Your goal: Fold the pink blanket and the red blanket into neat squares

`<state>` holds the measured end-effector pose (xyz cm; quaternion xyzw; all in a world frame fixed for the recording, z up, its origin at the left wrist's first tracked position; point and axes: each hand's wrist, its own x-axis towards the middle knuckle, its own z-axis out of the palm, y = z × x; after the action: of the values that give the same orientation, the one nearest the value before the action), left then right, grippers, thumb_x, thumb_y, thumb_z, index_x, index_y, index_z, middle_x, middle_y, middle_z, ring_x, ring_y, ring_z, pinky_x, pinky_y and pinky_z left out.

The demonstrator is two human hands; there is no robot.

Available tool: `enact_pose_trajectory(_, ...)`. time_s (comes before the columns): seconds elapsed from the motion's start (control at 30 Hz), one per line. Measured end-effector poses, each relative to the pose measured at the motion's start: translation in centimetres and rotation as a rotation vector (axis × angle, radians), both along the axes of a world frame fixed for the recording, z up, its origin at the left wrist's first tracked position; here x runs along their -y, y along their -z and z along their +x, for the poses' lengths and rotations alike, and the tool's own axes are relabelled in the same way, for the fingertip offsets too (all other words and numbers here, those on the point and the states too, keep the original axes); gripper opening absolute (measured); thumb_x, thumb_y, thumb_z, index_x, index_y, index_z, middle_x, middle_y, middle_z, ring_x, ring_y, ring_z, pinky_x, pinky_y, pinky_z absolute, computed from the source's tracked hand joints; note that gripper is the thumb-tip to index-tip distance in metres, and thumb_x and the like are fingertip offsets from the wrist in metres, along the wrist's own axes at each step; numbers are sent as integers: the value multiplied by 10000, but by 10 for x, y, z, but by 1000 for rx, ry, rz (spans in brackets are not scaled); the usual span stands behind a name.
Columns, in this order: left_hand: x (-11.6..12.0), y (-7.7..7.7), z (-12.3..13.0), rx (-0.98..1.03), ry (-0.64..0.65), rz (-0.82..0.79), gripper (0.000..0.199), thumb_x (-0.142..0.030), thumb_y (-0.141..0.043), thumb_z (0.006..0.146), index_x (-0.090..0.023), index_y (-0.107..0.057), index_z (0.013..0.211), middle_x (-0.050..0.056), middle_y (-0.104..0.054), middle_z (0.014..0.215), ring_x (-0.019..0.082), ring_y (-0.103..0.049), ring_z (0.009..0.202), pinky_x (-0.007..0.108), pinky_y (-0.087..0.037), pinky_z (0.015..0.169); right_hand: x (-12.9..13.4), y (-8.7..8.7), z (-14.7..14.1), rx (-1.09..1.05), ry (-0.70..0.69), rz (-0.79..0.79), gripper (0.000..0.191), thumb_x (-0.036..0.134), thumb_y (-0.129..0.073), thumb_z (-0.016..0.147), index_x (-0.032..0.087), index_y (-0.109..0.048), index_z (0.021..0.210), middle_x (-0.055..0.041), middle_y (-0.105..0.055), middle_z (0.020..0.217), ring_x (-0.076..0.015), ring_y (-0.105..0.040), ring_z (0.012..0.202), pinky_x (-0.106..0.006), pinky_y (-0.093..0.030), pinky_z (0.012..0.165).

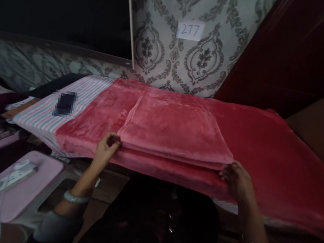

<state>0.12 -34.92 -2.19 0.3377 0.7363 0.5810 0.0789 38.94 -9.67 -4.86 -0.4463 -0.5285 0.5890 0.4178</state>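
A pinkish-red plush blanket (176,128), folded into a layered rectangle, lies flat in the middle of the table or bed-like surface. At its near left corner, my left hand (107,149) pinches the edge between thumb and fingers. The near right corner is in my right hand (237,179), whose fingers curl around the edge and are partly blurred. Under the folded blanket spreads a larger red plush cover (268,156), which hangs over the front edge.
On the left, a striped cloth (89,88) carries a dark pixelated object (65,103). A power strip (2,186) rests on a pink stool (48,169) at lower left. A large black screen (58,0) hangs above, beside a paper marked 277 (190,30) on patterned wallpaper.
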Motion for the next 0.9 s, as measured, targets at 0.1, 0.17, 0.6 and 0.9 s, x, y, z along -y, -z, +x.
enact_pose_trajectory(0.1, -1, -7, 4, 46, 0, 14, 306, -529, -581, 764, -224, -575, 794, 5, -606, 746, 182, -577, 746, 305, -479, 741, 6, -6, -3, -22, 35, 6, 570, 672, -732, 630, 247, -591, 984, 6, -617, 686, -160, -567, 516, -256, -425, 435)
enact_pose_trajectory(0.17, -5, -10, 5, 33, -19, -8, 373, -589, -567, 796, -219, -575, 751, -4, -568, 689, 176, -542, 695, 304, -449, 696, 11, -12, -6, 49, 61, 51, 576, 738, -720, 642, 230, -609, 891, -2, -593, 674, -149, -524, 522, -250, -387, 436)
enact_pose_trajectory(0.6, -28, -12, -7, -101, -3, -63, 268, -451, -627, 794, -192, -599, 730, -50, -454, 577, 120, -407, 552, 281, -345, 562, 4, -39, -27, 292, 125, 324, 415, 604, -706, 663, 203, -667, 766, 7, -547, 650, -165, -488, 612, -285, -404, 563)
enact_pose_trajectory(0.9, -19, 1, -23, 27, 83, -163, 489, -657, -671, 637, -192, -670, 786, -14, -607, 619, 163, -523, 584, 274, -407, 545, 7, -5, -26, 306, 61, 277, 451, 644, -656, 628, 212, -625, 753, 17, -537, 585, -173, -507, 575, -275, -382, 506)
